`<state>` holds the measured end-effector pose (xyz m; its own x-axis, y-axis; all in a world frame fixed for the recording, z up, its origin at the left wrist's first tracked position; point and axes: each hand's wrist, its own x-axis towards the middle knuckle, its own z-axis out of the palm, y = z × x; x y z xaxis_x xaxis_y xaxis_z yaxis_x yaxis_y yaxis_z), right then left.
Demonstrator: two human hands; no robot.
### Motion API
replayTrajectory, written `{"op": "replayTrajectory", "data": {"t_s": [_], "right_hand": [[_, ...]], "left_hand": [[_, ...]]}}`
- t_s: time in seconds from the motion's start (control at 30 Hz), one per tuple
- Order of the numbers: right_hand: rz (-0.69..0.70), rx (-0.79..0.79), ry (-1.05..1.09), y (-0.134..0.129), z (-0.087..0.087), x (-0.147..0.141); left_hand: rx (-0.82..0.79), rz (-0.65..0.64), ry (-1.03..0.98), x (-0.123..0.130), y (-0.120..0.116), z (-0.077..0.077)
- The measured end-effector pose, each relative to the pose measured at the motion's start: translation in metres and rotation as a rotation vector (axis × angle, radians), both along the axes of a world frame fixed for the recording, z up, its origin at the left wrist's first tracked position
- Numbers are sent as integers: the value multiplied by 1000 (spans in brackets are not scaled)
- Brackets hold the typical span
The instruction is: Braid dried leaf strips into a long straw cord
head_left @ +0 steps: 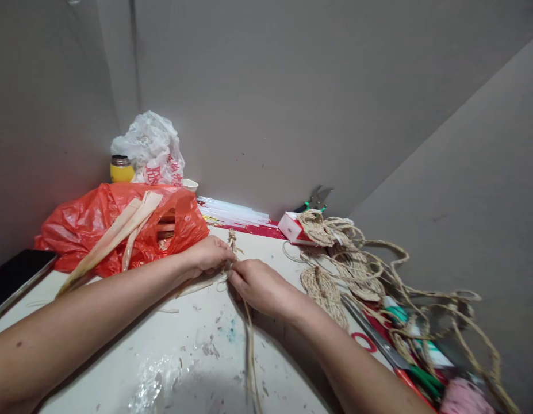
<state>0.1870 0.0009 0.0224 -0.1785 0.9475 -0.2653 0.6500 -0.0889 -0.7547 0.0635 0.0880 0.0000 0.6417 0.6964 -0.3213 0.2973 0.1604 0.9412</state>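
My left hand and my right hand meet near the middle of the white table, fingers pinched close together. Between them is a small knotted piece of straw-coloured plant fibre, its top sticking up beyond my fingertips. Loose fibre strands trail from under my right hand towards the table's near edge. A flat pale fibre strip lies below my left wrist. Exactly how the fingers grip the fibre is partly hidden.
A red plastic bag with dried fibre strips lies left, near a phone. Behind stand a yellow jar and white sticks. Coiled braided cord, scissors and pliers crowd the right.
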Motion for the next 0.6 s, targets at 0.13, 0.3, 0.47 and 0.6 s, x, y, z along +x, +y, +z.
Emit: {"op": "replayTrajectory", "data": {"t_s": [0.13, 0.3, 0.47, 0.6], "right_hand": [[232, -90, -78, -6, 20, 18], [-311, 225, 101, 15, 10, 38], [-270, -113, 478, 27, -17, 27], [-205, -215, 513, 28, -25, 27]], "left_hand": [[-92, -9, -61, -2, 1, 4], [-192, -43, -140, -4, 4, 2], [-185, -94, -176, -6, 5, 1], [-109, -102, -116, -7, 3, 4]]}}
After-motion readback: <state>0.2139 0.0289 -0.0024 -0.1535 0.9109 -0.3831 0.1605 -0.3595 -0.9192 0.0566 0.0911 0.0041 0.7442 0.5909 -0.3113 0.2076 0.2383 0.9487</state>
